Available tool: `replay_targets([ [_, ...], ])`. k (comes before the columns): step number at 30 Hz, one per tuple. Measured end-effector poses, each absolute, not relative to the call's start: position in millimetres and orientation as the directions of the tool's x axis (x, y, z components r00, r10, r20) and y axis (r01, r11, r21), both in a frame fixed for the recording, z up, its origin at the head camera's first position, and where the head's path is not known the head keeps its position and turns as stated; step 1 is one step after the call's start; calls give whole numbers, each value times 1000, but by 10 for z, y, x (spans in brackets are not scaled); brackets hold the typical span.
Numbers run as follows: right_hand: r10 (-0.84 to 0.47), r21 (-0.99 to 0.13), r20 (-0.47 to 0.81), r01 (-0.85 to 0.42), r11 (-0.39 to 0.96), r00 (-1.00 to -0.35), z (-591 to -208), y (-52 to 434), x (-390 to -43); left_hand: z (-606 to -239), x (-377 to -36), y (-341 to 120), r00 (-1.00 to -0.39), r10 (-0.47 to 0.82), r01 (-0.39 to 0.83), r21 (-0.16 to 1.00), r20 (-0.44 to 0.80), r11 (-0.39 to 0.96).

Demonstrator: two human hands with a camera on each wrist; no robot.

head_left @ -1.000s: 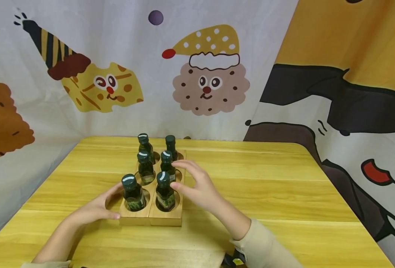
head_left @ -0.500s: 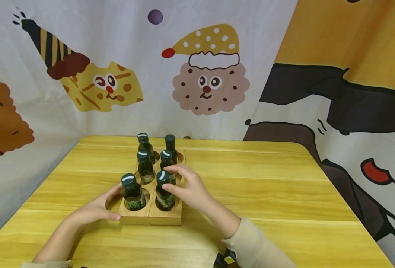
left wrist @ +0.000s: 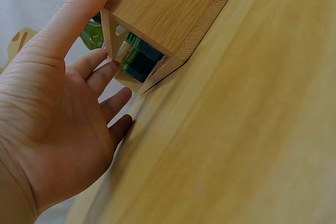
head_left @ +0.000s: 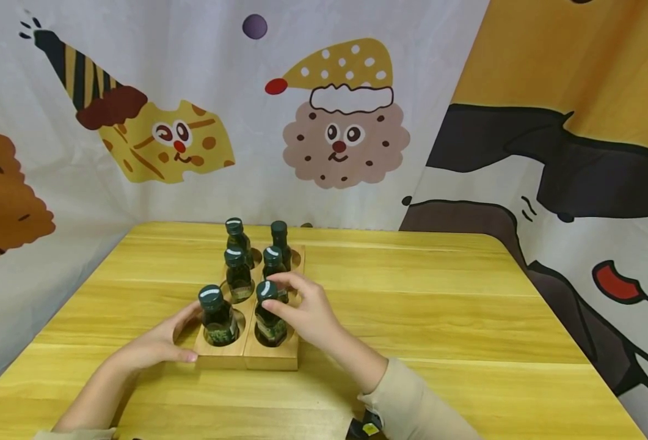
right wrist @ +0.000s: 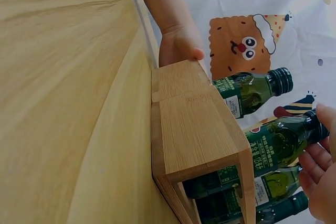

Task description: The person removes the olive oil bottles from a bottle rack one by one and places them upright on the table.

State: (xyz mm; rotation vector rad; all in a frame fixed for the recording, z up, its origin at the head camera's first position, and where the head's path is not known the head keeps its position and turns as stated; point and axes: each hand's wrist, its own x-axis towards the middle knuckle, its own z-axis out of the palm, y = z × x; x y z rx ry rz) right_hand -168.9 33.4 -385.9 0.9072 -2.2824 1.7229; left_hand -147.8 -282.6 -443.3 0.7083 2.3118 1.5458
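Note:
Several small green glass bottles with dark screw caps stand upright in two joined rows of a wooden rack (head_left: 271, 362). My right hand (head_left: 313, 311) pinches the front right bottle (head_left: 271, 325) at its cap, thumb on the near side and fingers behind. That bottle (right wrist: 283, 140) is still seated in its hole in the right wrist view. My left hand (head_left: 159, 343) touches the rack's left side near the front left bottle (head_left: 219, 324). In the left wrist view its thumb lies at the rack's corner, and its fingers are loosely extended beside the slotted side.
The rack stands left of centre on a yellow wood-grain table (head_left: 439, 318). A curtain (head_left: 192, 36) printed with cartoon figures hangs behind and beside it. A black device (head_left: 363, 428) sits at the right cuff.
My right hand has moved left from beside the right row to the front right bottle's cap, its thumb and fingers closing on it. The left hand and the rack have stayed put.

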Motion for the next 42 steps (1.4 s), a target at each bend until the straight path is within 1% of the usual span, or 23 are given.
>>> replay_targets([
  [3, -373, -826, 464, -545, 145, -803, -3863, 328, -1687, -4435, -1475, -2828, -846, 531, 248, 915, 45, 318],
  [13, -356, -807, 495, -571, 152, -793, -3856, 333, -1685, -4454, -1482, -2832, -845, 532, 266, 909, 59, 322],
  [20, -344, -774, 546, -617, 142, -764, -3813, 335, -1694, -4458, -1487, -2829, -844, 532, 275, 904, 65, 326],
  [24, -337, -761, 567, -634, 133, -751, -3731, 335, -1696, -4462, -1488, -2830, -846, 529, 275, 903, 64, 331],
  [32, -300, -757, 576, -634, 157, -761, -3515, 388, -1678, -4452, -1485, -2828, -849, 525, 259, 907, 51, 331],
  [36, -277, -760, 582, -633, 147, -764, -3409, 438, -1675, -4451, -1483, -2826, -848, 527, 259, 907, 49, 332],
  [42, -254, -746, 608, -651, 143, -753, -3257, 536, -1688, -4453, -1477, -2831, -845, 531, 276, 903, 64, 329],
])
